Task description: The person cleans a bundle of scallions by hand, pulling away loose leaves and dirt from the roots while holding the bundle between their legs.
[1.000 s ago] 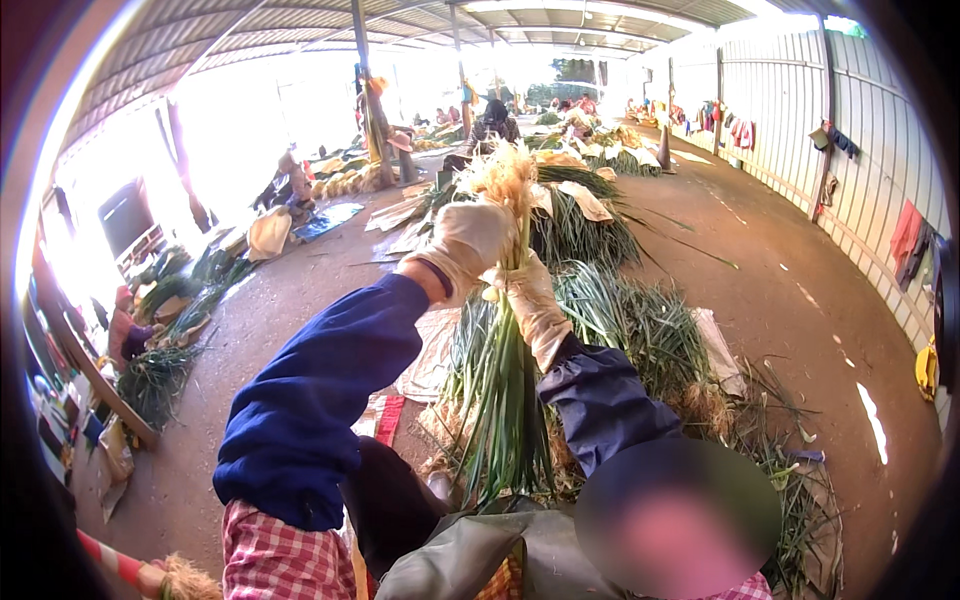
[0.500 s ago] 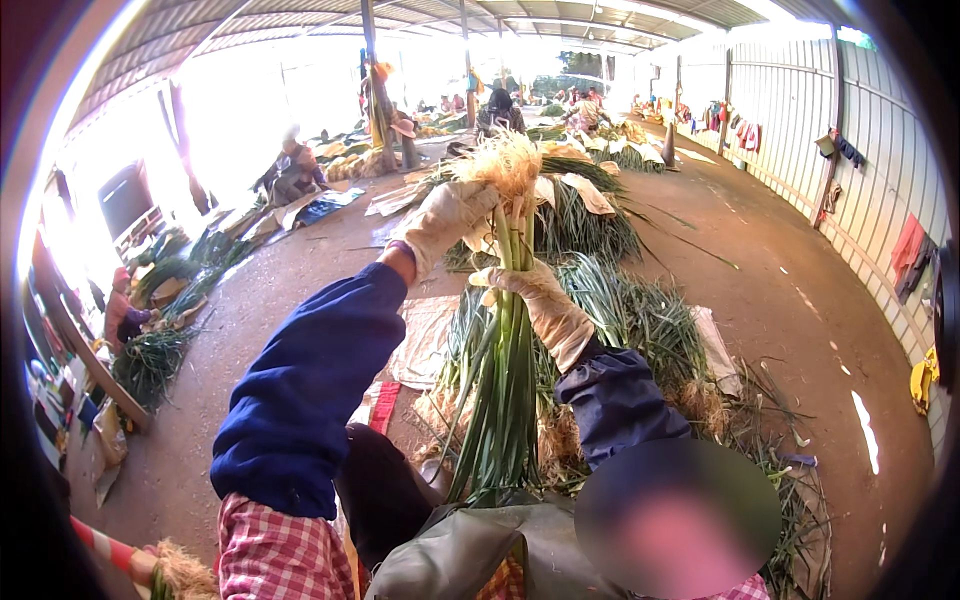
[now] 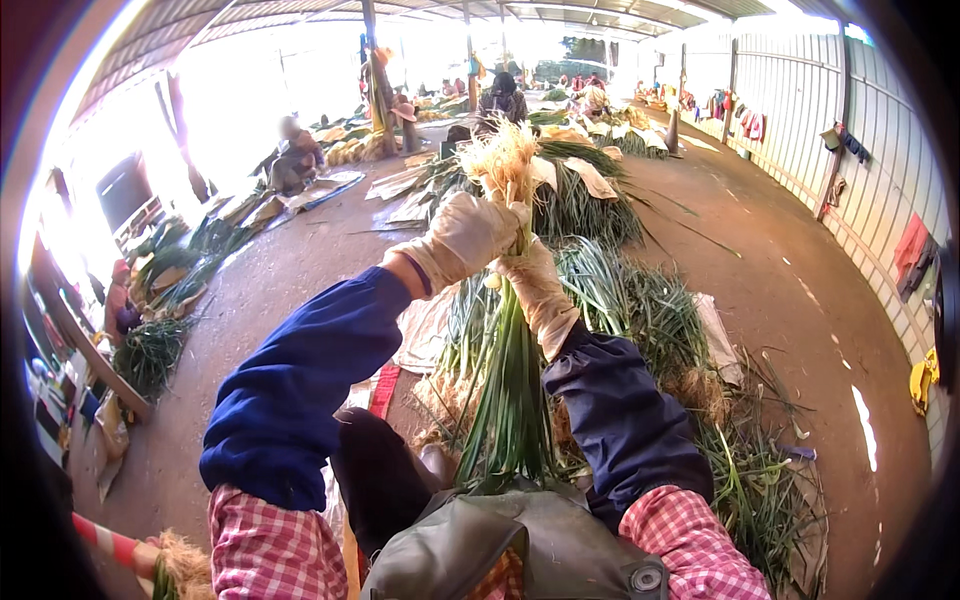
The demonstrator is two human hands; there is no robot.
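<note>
I hold a bunch of green onions upright, roots at the top and long green leaves hanging down to my lap. My left hand, in a pale work glove, is closed round the stems just under the bushy, straw-coloured roots. Directly below it, my gloved right hand wraps the white stems from the right side. Both hands almost touch. Behind and to the right of the bunch lies a heap of loose green onions. A grey-green apron covers my lap beneath the leaf tips.
Another heap of green onions lies further ahead, partly under pale sheets. At the lower left is a root end beside a red-and-white strip. Loose leaves litter the right. A corrugated wall runs along the right; several people work farther off.
My left hand has come down slightly along the stems, and my right hand has turned and closed up beneath it. The bunch has dipped a little toward me.
</note>
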